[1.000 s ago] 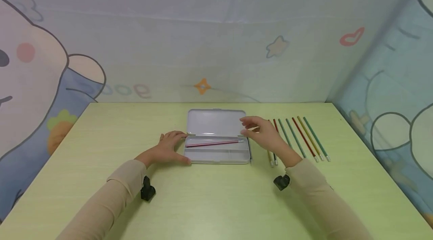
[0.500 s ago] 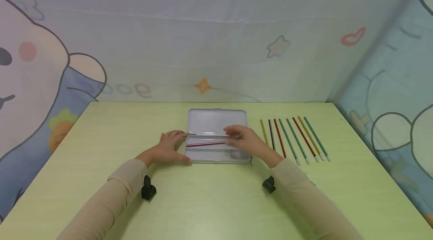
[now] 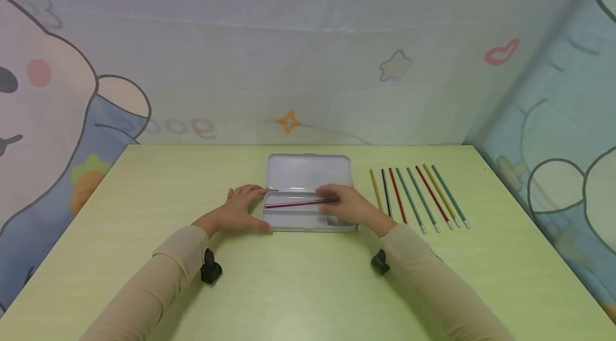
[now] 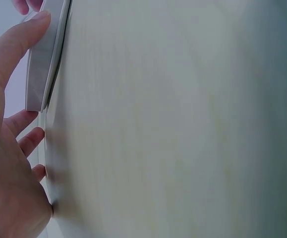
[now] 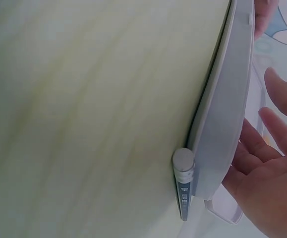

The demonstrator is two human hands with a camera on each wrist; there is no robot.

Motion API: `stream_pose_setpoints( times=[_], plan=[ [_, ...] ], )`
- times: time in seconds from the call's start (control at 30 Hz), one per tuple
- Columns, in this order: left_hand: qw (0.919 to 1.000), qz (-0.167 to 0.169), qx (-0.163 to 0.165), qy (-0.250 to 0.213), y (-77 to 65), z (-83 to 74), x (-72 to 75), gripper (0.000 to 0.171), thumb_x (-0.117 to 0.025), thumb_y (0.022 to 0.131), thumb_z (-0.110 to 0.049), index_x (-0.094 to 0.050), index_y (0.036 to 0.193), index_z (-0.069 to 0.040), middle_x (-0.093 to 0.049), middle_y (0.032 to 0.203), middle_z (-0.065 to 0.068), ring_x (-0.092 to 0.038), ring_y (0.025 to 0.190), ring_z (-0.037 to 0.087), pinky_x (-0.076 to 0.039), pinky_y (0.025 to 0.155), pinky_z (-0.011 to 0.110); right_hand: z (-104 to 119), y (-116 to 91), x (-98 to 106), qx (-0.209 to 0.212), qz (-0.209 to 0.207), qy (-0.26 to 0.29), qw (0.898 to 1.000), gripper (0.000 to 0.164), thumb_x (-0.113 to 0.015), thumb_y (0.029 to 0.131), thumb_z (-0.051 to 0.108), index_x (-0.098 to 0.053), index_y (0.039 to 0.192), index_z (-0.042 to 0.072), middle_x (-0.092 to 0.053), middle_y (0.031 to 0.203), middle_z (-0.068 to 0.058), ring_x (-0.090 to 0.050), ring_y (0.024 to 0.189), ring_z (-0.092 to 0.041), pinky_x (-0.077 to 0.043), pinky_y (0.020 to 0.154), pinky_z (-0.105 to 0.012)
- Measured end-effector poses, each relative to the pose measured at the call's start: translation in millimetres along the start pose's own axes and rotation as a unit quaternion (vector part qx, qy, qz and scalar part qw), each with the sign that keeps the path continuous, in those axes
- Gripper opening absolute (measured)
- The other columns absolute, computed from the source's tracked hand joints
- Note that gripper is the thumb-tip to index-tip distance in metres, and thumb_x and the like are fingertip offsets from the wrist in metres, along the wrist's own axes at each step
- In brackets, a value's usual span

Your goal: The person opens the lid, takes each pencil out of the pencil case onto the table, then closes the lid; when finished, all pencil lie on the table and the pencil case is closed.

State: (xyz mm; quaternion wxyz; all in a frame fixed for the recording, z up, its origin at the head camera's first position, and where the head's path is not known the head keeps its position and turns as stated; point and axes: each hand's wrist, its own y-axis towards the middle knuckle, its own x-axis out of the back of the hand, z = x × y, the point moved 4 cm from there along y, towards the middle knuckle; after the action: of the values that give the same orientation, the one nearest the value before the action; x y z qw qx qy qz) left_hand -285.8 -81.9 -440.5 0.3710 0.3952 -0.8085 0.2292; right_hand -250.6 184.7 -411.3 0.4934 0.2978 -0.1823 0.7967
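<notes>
An open pencil case (image 3: 298, 222) lies on the table with its lid (image 3: 308, 171) folded back. My left hand (image 3: 237, 211) holds the case's left end, thumb on the front wall (image 4: 43, 74) and fingers round the far corner. Inside the back compartment lies a red pencil (image 3: 293, 204), slightly slanted. Over the case's right half, my right hand (image 3: 350, 204) is around the pencil's right end, which it partly hides. In the right wrist view its thumb (image 5: 284, 94) and fingers stand apart, with no pencil visible between them.
A dark pencil (image 5: 184, 191) with a white eraser end lies against the case's right side. Further right, several pencils lie in a row, among them a yellow one (image 3: 376, 190), a red one (image 3: 434, 195) and a green one (image 3: 451, 196). A printed cloth hangs behind the table (image 3: 308, 287).
My right hand has moved left and slightly down, from beside the case's right edge to the red pencil's right end. My left hand has stayed at the case's left end.
</notes>
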Motion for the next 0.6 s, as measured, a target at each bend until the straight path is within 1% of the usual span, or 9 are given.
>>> stream_pose_setpoints(
  times=[0.13,0.43,0.6],
  plan=[
    [1.0000,-0.003,0.000,0.004,-0.1,0.0,0.4,0.094,-0.083,0.069,-0.047,-0.041,0.143,-0.007,-0.032,0.148,0.018,-0.015,0.141,0.043,0.003,0.110,0.067,0.0,0.5,-1.7,-0.006,0.005,-0.011,1.000,0.044,-0.065,0.092,0.013,-0.053,0.132,-0.003,-0.058,0.131,-0.019,-0.052,0.124,-0.032,-0.041,0.105,-0.043],
    [1.0000,-0.002,-0.001,0.001,-0.7,-0.8,0.4,0.094,-0.083,0.069,-0.047,-0.040,0.143,-0.007,-0.031,0.149,0.018,-0.015,0.140,0.044,0.003,0.110,0.067,0.4,2.8,-4.3,-0.019,0.015,-0.039,0.999,0.039,-0.068,0.090,0.014,-0.060,0.123,-0.003,-0.065,0.116,-0.014,-0.060,0.108,-0.026,-0.048,0.096,-0.038],
    [1.0000,0.001,-0.001,0.001,-0.4,-0.8,-0.2,0.095,-0.082,0.070,-0.048,-0.039,0.144,-0.008,-0.031,0.149,0.018,-0.015,0.141,0.044,0.003,0.110,0.067,0.3,3.5,-5.7,-0.023,0.025,-0.055,0.998,0.038,-0.067,0.091,0.016,-0.061,0.123,-0.002,-0.065,0.115,-0.013,-0.060,0.106,-0.024,-0.049,0.094,-0.037]
  ],
)
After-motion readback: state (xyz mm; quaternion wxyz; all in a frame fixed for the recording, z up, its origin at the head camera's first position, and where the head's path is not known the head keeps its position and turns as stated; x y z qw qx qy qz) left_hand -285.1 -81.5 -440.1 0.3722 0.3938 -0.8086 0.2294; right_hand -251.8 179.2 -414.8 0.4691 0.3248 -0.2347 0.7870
